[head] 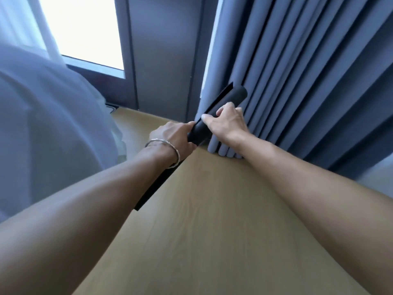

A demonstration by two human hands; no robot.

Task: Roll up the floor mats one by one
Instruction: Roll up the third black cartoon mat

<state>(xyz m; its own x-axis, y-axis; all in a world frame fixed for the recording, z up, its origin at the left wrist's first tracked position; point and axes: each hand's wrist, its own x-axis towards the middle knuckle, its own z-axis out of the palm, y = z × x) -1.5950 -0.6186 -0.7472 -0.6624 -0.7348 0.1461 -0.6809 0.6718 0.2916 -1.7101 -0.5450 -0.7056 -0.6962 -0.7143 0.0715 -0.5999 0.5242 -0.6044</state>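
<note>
Head camera looks down, close over both forearms, toward the curtain [297,81].

I see a light wooden floor [212,220] filling the lower middle of the view. On the right, a blue-grey curtain [297,71] hangs in deep folds, its hem reaching the floor. At upper left, a bright window [85,28] glares white, with a dark frame [161,60] beside it. A sheer white curtain [42,103] billows across the left side.
</note>
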